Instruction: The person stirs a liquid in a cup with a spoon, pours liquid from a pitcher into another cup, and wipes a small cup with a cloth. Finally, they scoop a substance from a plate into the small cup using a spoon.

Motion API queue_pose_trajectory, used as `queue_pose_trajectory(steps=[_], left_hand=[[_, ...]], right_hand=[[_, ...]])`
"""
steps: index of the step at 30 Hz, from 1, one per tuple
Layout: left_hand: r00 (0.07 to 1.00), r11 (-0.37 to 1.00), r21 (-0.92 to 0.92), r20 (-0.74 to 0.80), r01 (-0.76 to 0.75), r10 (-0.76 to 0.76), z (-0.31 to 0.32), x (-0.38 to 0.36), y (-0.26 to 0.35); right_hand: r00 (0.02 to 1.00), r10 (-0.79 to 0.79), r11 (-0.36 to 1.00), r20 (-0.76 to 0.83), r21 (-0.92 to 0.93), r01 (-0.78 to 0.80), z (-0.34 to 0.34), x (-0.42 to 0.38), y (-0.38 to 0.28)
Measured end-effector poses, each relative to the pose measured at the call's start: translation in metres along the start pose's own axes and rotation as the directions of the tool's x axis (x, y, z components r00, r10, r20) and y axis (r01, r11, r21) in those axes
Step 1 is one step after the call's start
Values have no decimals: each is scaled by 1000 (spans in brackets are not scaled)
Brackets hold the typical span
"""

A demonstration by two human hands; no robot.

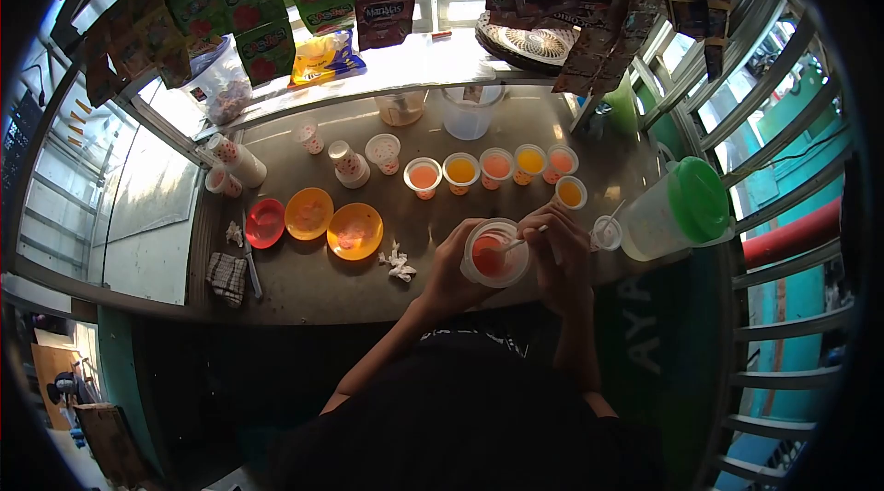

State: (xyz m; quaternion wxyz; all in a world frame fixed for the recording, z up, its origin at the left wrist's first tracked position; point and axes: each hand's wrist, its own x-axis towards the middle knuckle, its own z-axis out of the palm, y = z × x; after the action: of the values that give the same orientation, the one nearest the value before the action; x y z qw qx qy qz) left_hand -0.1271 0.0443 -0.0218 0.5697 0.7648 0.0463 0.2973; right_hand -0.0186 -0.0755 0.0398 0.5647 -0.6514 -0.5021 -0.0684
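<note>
Your left hand (453, 272) wraps around a clear plastic cup (494, 253), near the front edge of the counter (304, 288). The cup is round and see-through, with red-orange drink inside (it stands upright, mouth up). Your right hand (562, 251) pinches a thin white stick (527, 238). The stick lies almost flat, running left to right, with its left tip over the cup. Farther back sits a row of small cups (497, 167) with orange drink. A big jug with a green lid (686, 207) lies on the right.

Counter (304, 293) (steel): cups (460, 170), plates (354, 231)
</note>
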Motion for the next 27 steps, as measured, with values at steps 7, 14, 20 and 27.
queue_pose_trajectory(steps=[7,14,20,27], left_hand=[[998,999,7,-53,-42,42,35,24,-1],[996,1000,6,-87,8,-8,80,50,4],[994,1000,-13,-109,28,-29,111,67,6],[985,998,11,-162,58,-56,141,76,7]], right_hand=[[996,14,997,93,76,-21,-34,14,23],[985,11,998,170,54,-20,-79,33,47],[972,133,986,191,71,-149,-110,41,73],[970,69,986,235,132,-102,-134,47,90]])
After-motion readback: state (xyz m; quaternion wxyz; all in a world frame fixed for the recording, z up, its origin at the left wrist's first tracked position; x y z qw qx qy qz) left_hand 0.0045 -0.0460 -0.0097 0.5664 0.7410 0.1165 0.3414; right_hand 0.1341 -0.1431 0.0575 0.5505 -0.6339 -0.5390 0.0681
